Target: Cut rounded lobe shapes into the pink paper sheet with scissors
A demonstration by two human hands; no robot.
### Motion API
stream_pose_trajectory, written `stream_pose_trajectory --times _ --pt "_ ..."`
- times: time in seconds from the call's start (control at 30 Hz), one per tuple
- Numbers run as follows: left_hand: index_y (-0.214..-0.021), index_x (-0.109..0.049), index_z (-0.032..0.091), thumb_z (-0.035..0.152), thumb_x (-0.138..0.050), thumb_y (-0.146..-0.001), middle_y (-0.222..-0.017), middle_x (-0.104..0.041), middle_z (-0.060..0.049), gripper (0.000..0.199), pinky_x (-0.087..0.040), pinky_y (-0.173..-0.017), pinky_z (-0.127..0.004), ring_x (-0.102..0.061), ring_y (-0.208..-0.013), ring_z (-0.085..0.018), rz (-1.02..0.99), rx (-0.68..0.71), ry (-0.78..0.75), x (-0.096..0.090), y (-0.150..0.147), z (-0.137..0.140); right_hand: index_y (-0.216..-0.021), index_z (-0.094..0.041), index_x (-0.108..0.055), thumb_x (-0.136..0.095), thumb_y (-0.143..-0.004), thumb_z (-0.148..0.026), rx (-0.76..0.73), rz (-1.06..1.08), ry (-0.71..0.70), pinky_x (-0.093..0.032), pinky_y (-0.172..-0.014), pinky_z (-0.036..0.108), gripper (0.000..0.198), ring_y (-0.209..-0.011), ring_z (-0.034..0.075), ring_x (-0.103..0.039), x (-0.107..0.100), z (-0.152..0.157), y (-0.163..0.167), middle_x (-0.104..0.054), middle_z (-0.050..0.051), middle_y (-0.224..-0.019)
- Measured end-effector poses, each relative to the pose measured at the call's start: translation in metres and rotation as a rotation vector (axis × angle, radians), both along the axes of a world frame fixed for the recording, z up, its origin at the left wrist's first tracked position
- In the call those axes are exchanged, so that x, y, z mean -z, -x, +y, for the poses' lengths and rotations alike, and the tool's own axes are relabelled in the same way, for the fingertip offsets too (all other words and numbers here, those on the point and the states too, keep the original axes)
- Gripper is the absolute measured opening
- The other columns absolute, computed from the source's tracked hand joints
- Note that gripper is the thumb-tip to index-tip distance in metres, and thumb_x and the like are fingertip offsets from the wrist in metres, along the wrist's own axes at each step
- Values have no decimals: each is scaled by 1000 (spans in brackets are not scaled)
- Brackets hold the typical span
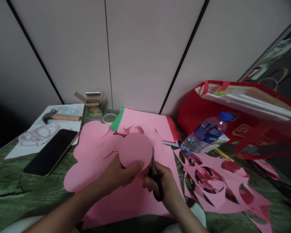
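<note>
Between thumb and fingers, my left hand [126,173] grips a round pink paper circle [135,149] held up above the table. Black-handled scissors [155,178] are in my right hand [163,181], their blades pointing up along the circle's right edge. A curled pink offcut shows behind the circle. Below both hands lies a large pink paper sheet [135,205]. Overlapping cut pink circles [94,145] are heaped to the left of my left hand. Some of the right fingers are hidden behind the scissors.
Pink scraps with round holes [218,191] lie at right, near a water bottle [203,134] and a red bag [194,106]. On the left are a phone [52,152], beads [38,134] and a hammer [63,117]. A small box [95,110] and coloured sheets [145,123] stand behind.
</note>
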State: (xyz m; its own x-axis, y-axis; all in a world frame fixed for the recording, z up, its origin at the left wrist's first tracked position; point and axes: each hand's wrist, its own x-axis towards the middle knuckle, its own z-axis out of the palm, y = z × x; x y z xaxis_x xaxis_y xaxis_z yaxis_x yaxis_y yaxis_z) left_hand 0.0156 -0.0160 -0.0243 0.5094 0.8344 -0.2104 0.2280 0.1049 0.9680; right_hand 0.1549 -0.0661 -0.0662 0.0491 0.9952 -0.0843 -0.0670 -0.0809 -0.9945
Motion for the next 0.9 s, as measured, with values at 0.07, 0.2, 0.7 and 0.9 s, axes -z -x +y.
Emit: stream_pose_trajectory --times 0.07,0.2,0.7,0.9 --pt "-40 -39 18 28 -50 -71 -32 -35 7 35 -21 -33 -19 -29 -31 -5 3 -21 -17 0 0 0 -61 -17 -51 -64 -57 -20 7 5 13 -34 -37 20 15 -39 8 -41 0 0 0 -49 -5 -47" --pt "-39 -38 19 29 -50 -71 -32 -34 8 35 -20 -33 -20 -29 -30 -5 4 -59 -16 1 0 1 -62 -17 -49 -63 -56 -20 17 27 47 -33 -36 19 16 -38 8 -42 -2 0 2 -50 -6 -45" --pt "-39 -36 20 27 -49 -69 -31 -30 9 33 -19 -32 -20 -26 -31 -5 70 -45 -178 0 1 4 -63 -16 -49 -62 -56 -15 3 44 10 -29 -41 19 14 -41 7 -39 -1 1 0 -48 -6 -47" --pt "-43 -36 20 22 -50 -68 -34 -29 10 28 -18 -32 -18 -25 -32 -4 75 -30 -230 0 1 4 -62 -17 -48 -63 -59 -17 -16 13 -51 -25 -43 20 15 -45 7 -31 -3 1 -2 -40 -8 -48"
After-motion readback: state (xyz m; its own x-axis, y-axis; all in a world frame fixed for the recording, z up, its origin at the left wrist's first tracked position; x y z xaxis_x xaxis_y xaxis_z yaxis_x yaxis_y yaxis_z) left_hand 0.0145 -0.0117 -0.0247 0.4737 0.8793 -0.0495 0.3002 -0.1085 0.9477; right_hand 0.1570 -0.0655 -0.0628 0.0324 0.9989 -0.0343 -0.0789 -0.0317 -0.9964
